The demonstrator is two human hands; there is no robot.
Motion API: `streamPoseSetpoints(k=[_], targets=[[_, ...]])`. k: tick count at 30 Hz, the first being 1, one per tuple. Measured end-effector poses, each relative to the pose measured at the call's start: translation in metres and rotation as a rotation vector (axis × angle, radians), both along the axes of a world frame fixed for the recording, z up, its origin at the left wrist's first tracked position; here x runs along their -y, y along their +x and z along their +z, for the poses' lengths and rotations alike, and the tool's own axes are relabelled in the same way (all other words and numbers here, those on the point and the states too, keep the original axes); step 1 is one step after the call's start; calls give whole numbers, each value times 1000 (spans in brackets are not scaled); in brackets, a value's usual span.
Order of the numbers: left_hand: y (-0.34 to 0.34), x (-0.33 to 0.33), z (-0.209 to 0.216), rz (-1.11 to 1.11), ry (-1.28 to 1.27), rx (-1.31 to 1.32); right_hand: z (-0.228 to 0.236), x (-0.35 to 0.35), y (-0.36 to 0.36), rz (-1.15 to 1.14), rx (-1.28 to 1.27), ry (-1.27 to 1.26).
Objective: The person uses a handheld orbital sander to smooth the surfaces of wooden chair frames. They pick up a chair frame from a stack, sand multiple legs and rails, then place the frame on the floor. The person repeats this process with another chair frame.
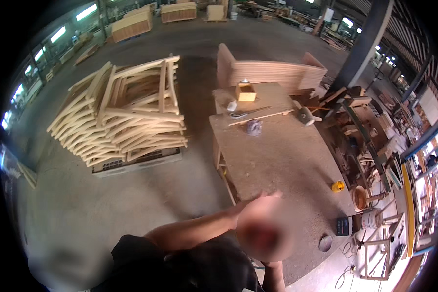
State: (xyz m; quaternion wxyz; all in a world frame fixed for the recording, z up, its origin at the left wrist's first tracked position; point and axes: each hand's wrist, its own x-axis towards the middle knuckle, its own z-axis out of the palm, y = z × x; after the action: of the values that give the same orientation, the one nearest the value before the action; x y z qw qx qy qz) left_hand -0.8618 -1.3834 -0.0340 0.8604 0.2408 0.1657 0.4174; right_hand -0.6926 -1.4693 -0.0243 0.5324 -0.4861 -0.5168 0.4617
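My left hand (pixel 259 200) reaches over the near left edge of the wooden workbench (pixel 282 155), its bare forearm coming out of a dark sleeve. A round blurred patch covers most of that hand and its fingers. Below the patch, my right hand (pixel 273 266) shows only in part at the wrist, close to the bench's near edge. Whatever lies between or under the hands is hidden by the blur. To the right on the benchtop stands a small yellow container (pixel 338 186). A round metal lid or tin (pixel 325 243) lies nearer to me.
Toward the far end of the bench are a wooden box (pixel 246 92), a thin wooden strip (pixel 262 117) and a mallet (pixel 306 116). Stacked wooden frames (pixel 126 114) stand on a pallet at left. Curved panels (pixel 277 73) rise behind the bench. Buckets (pixel 371 220) and scrap wood line the right.
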Motion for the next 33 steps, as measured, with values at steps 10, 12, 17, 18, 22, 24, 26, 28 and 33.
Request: streamPoseSetpoints(k=[10, 12, 17, 18, 22, 24, 26, 28, 33], targets=[[-3, 9, 1, 17, 48, 73, -18, -13, -12, 48, 4, 157], [-2, 10, 10, -2, 87, 63, -22, -16, -14, 53, -2, 175], [3, 17, -52, 69, -31, 221, -34, -11, -13, 99, -15, 176], [14, 22, -67, 96, 16, 162, -39, -10, -9, 90, -12, 175], [15, 26, -161, -57, 119, 224, -55, -7, 4, 74, -3, 184], [-2, 14, -134, -101, -233, -333, -65, -7, 24, -28, 119, 236], [-54, 24, -143, -50, -405, -740, -72, -10, 41, -231, 432, 186], [-121, 49, -184, 53, -425, -974, -130, -9, 86, -415, 557, -50], [-289, 114, -208, 272, -698, -1124, -169, 17, 181, -678, -154, -444]])
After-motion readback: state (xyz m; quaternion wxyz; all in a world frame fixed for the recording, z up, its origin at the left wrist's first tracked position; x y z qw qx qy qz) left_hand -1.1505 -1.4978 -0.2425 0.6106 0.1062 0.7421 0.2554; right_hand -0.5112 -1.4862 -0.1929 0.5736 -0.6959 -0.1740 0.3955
